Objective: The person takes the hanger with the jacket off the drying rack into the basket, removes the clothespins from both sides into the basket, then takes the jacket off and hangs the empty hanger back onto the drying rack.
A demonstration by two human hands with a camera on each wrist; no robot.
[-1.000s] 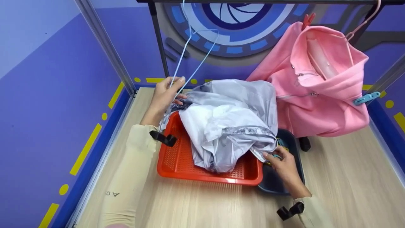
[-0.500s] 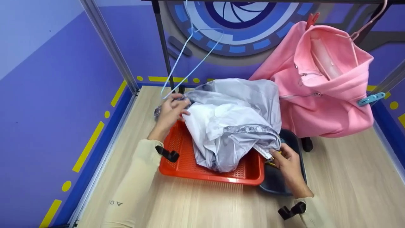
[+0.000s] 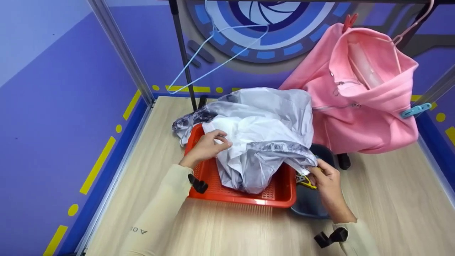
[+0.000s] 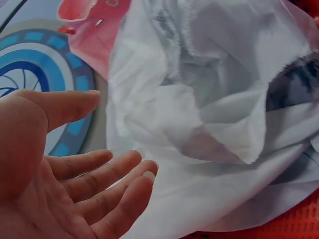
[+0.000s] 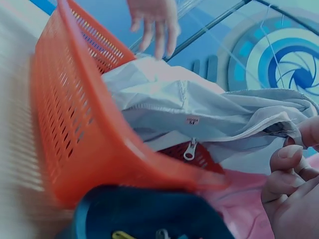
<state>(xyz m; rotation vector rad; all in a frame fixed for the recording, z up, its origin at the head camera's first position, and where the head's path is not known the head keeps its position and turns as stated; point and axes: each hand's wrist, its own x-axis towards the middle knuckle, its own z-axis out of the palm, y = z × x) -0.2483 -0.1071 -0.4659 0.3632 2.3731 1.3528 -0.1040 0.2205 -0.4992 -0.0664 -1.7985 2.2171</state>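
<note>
A thin pale grey jacket (image 3: 263, 106) lies bunched in and over the red basket (image 3: 241, 200), one dark-patterned end hanging over the left rim. My right hand (image 3: 328, 181) pinches the jacket's edge at the right. The right wrist view shows its zipper pull (image 5: 190, 150) and a small size label (image 5: 192, 120). My left hand (image 3: 206, 148) hovers over or just touches the jacket's left part, its fingers (image 4: 99, 179) relaxed and thumb apart, holding nothing. A light blue wire hanger (image 3: 245, 26) hangs tilted behind the basket, free of both hands.
A pink jacket (image 3: 362, 128) hangs at the right on a pink hanger, with a red clip (image 3: 350, 23) and a blue clip (image 3: 416, 111). Beside the basket sits a dark bin (image 3: 307, 209) with clothespins, one yellow clothespin (image 3: 308, 183) among them. A black rail crosses the top.
My left hand has let go of the blue hanger and moved down and right to the jacket. The hanger has swung, its lower corner rising leftward. My right hand stays at the jacket's edge.
</note>
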